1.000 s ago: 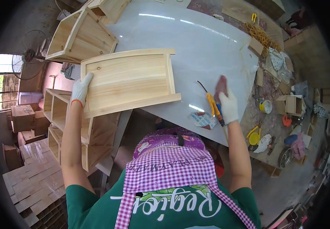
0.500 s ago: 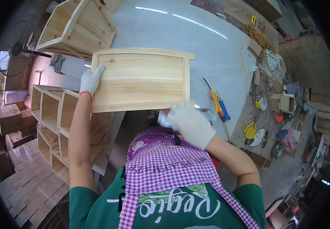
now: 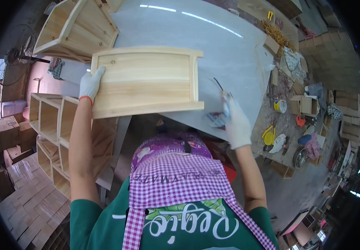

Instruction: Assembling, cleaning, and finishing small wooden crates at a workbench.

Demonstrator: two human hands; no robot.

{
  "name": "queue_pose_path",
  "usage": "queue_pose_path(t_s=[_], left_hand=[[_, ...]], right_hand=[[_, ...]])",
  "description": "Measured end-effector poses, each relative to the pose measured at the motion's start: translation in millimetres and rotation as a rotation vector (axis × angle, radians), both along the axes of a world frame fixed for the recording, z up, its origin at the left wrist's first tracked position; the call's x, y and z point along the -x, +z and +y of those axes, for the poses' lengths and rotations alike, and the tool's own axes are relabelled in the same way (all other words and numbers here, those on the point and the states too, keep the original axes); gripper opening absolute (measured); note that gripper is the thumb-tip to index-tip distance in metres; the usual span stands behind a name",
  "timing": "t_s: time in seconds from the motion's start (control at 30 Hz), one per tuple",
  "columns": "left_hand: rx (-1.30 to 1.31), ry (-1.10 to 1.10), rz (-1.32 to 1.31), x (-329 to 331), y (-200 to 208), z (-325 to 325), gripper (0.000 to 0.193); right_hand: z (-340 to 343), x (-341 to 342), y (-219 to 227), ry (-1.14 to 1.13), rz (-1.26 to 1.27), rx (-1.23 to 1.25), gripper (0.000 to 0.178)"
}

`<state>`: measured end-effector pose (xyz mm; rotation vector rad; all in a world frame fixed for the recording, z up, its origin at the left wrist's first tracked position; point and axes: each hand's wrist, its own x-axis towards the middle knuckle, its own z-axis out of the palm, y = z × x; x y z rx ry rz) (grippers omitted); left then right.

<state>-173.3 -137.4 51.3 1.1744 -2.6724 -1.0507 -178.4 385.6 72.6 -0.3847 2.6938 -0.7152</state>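
A shallow pale wooden panel with a raised frame is held tilted over the grey-white worktable. My gloved left hand grips its left edge, thumb on the face and fingers behind. My gloved right hand is over the table to the right of the panel, apart from it. It covers most of a yellow tool with a thin dark tip; something bluish shows beside its fingers. Those fingers are largely hidden, so their grip is unclear. Close to this hand lies a small printed packet.
Wooden box frames stand at the far left and near left. The right-hand bench holds a tape roll, a yellow round tool, a metal bowl and yellow cord. A fan stands far left.
My right hand has moved right, from the panel's lower right corner to the tools on the table. The bluish-white thing it held is no longer clearly visible. My left hand keeps its grip.
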Motion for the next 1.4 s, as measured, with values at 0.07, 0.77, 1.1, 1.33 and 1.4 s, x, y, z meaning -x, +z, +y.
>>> queue_pose_path(t_s=[0.07, 0.77, 1.1, 1.33, 1.4], left_hand=[[-0.041, -0.021, 0.010, -2, 7, 6, 0.072], [0.141, -0.023, -0.118, -3, 8, 0, 0.078], [0.225, -0.165, -0.010, -13, -2, -28, 0.075], [0.192, -0.204, -0.028, 7, -12, -26, 0.075], [0.157, -0.188, 0.022, -2, -20, -57, 0.076]], right_hand=[[-16, -11, -3, 0.111, 0.482, 0.101, 0.044], [15, -23, -99, 0.078, 0.819, 0.239, 0.030], [-38, -89, -18, 0.322, 0.715, 0.646, 0.035], [-71, -47, -62, 0.052, 0.801, 0.471, 0.030], [-70, -43, -81, 0.057, 0.818, 0.494, 0.034]])
